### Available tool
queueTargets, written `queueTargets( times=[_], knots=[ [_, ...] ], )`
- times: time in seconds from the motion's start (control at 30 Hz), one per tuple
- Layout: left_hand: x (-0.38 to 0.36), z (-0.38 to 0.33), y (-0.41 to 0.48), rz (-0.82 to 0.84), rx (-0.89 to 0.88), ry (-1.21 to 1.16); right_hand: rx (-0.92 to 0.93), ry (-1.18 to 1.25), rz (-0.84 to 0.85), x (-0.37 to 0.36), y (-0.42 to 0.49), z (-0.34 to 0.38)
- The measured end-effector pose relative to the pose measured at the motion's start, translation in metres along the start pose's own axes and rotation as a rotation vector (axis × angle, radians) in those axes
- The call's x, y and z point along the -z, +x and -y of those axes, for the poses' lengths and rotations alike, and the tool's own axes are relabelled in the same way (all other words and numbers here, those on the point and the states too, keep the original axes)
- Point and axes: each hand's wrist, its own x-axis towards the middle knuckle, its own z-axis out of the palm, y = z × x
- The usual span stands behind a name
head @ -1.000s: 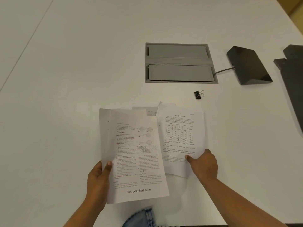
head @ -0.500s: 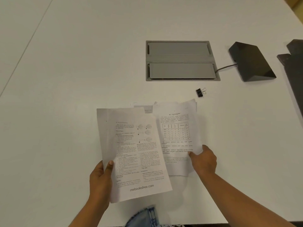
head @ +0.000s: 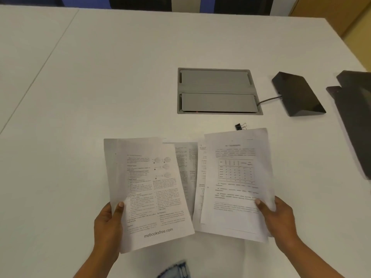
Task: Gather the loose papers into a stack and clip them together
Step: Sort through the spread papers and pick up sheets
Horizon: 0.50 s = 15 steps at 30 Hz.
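Left grip (head: 108,223) pinches the printed sheet (head: 148,189) at its left edge, thumb on top. Right grip (head: 279,219) pinches the table-page sheets (head: 236,183) at their right edge, thumb on top. Binder clip (head: 240,126) lies on the white bench (head: 100,77) just beyond those sheets, near the grey cable hatch (head: 216,91) and the black wedge unit (head: 297,93). Dark shapes (head: 140,3) stand past the far edge. Compared with half a second earlier, the right sheets sit further right, nearer the clip.
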Motion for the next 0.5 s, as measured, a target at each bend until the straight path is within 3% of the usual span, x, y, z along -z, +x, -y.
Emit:
queueTargets(
  times=[0.23,0.5],
  knots=[
    [-0.015,-0.005,0.001,0.047,-0.008,0.007,-0.002,0.169,-0.096,0.033,-0.011,0.017],
    [-0.046,-0.015,-0.013,0.168,0.019,-0.027,-0.023,0.285,0.051,0.017,-0.021,0.025]
  ],
)
